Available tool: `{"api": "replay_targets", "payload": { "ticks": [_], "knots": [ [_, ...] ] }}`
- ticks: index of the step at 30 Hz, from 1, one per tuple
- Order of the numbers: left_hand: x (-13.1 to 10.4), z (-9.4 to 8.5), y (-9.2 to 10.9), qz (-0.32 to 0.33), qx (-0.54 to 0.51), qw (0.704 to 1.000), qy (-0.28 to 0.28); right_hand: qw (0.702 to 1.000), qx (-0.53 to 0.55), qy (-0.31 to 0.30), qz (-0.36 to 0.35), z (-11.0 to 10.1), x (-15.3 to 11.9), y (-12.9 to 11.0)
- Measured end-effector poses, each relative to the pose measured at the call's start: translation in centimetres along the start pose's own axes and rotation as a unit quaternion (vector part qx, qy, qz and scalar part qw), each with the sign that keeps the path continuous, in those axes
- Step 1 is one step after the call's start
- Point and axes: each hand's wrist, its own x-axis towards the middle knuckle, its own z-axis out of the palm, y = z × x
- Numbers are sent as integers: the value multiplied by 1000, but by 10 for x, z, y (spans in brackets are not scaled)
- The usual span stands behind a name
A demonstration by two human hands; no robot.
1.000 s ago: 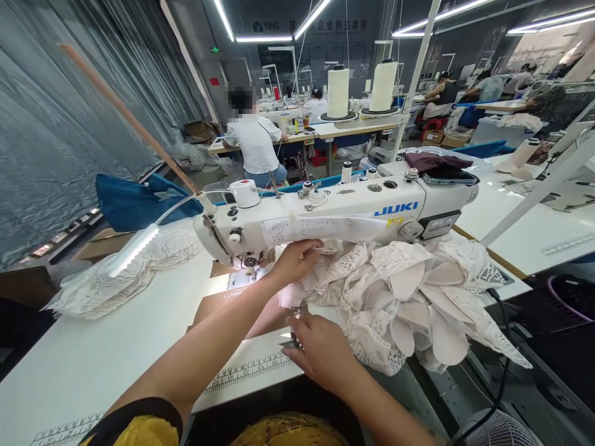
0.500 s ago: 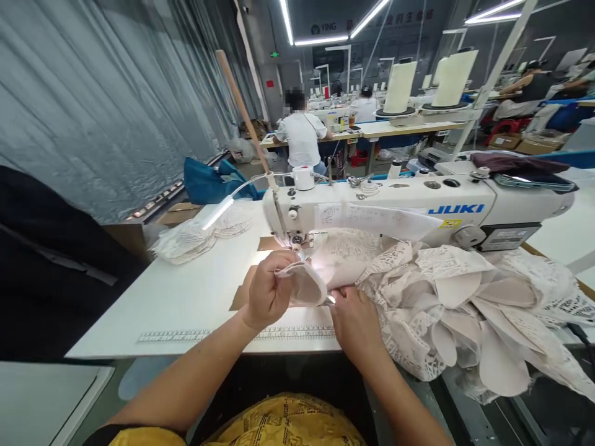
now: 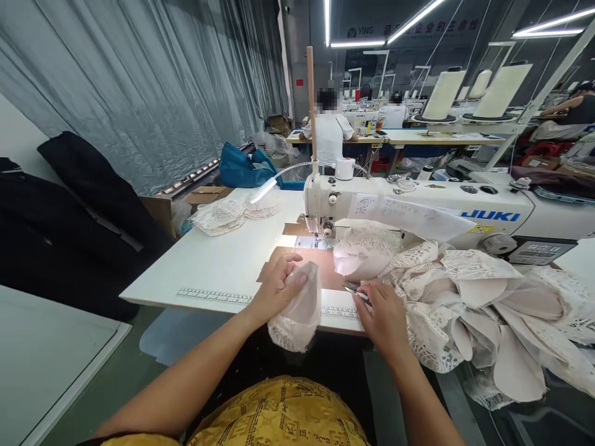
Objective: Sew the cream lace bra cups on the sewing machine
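Observation:
My left hand grips a pale lace-edged cup piece that hangs over the table's front edge, its lace end lowest. In my right hand is a small metal tool, its tips pointing left over the brown patch on the table. The tool looks like thread snips. The sewing machine stands behind both hands, with its lit needle area beyond the left hand. Another pale cup piece lies beside the needle area, at the left end of a large heap.
The heap of lace pieces spreads along the right and over the front edge. A lace stack lies at the table's back left. A ruler strip runs along the front. A person sits at a machine ahead.
The cup piece has moved away from the needle, down toward me, and now hangs over the edge. My right hand has come away from it with the tool. The view has turned left.

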Motion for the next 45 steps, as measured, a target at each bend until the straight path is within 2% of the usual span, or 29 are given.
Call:
{"api": "replay_targets", "payload": {
  "ticks": [3,6,9,13,16,21,23,25,27,28,29,32,34,38,41,43,44,45],
  "knots": [
    [-11,3,-1,13,11,1000,-14,993,115,9,-4,-9,1,-19],
    [-20,7,3,15,18,999,-27,969,241,-36,28,-12,5,-45],
    [-28,9,7,9,7,999,-31,949,299,-82,52,-5,11,-69],
    [-34,5,3,20,-58,998,-13,933,334,-85,100,11,19,-87],
    [-36,-4,-5,3,-112,994,-17,929,340,-80,125,22,25,-96],
    [-30,-18,-16,-10,-114,993,31,967,240,-57,65,39,39,-108],
    [-25,-25,-20,-21,-122,991,45,969,239,-56,34,48,47,-111],
    [-19,-32,-25,-33,-132,989,53,957,279,-70,38,57,56,-112],
    [-14,-42,-30,-45,-154,986,53,927,348,-103,93,66,65,-113],
    [-11,-47,-32,-53,-171,983,50,900,395,-128,134,70,69,-114],
    [-9,-53,-34,-62,-192,978,43,863,446,-158,178,75,73,-115],
    [-4,-71,-35,-95,-251,963,16,728,578,-238,279,86,85,-125],
    [-1,-80,-34,-108,-256,961,8,663,623,-271,314,91,90,-136],
    [10,-101,-39,-95,-170,980,31,573,666,-339,337,94,92,-149],
    [27,-133,-54,-90,-32,995,22,532,678,-382,334,84,82,-144],
    [41,-162,-66,-83,113,990,-18,532,667,-396,339,72,72,-133],
    [47,-176,-71,-60,208,976,-9,539,658,-394,349,65,67,-127],
    [54,-189,-75,-54,242,969,12,551,646,-382,365,58,62,-121]
  ]
}}
